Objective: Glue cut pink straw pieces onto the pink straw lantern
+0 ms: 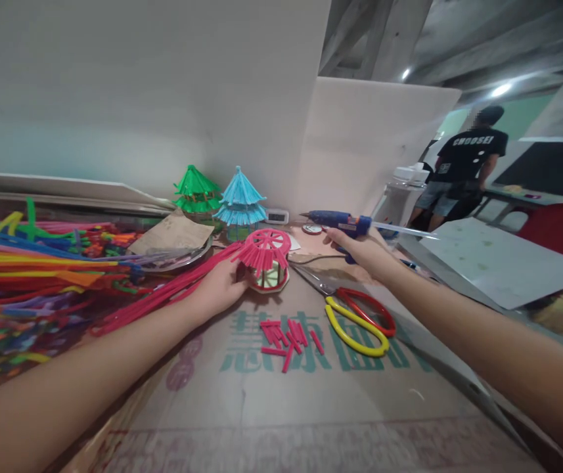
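Observation:
My left hand [222, 286] is closed on the left side of a small pink-roofed pavilion model [267, 253], whose roof is partly covered with pink strips. In my right hand [353, 244] is a blue hot glue gun [339, 221], its nozzle pointing left and a clear glue stick [404, 230] sticking out of its back. Short cut pink pieces [288, 338] lie loose in front of the model. Scissors [355, 322] with one red and one yellow handle rest to their right, blades toward the model.
Behind the model stand a green pavilion [196, 190] and a blue pavilion [239, 200] by the wall. Many coloured pipe cleaners [29, 269] pile up at the left. A printed cardboard sheet [202, 407] covers the table. A person [471, 157] stands at the back right.

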The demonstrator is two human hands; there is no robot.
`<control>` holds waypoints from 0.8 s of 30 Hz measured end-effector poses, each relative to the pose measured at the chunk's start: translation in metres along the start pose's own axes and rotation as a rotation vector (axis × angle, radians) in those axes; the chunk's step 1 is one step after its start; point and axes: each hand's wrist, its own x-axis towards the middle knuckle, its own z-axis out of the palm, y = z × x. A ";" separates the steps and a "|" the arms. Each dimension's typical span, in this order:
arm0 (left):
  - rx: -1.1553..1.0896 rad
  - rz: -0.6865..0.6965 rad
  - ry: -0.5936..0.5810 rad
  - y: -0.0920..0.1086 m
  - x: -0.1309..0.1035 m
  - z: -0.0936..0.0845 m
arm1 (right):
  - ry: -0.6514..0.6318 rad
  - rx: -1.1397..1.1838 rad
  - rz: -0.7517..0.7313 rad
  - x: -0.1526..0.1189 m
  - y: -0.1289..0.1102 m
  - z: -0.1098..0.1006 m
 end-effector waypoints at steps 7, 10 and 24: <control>0.107 -0.023 -0.002 -0.003 -0.001 -0.001 | -0.041 -0.199 0.145 0.063 0.029 0.029; 0.131 -0.057 -0.024 -0.004 -0.002 -0.001 | -0.056 -0.204 0.185 0.070 0.036 0.046; 0.061 -0.006 -0.026 0.002 -0.001 -0.002 | -0.111 -0.437 0.134 0.041 0.041 0.023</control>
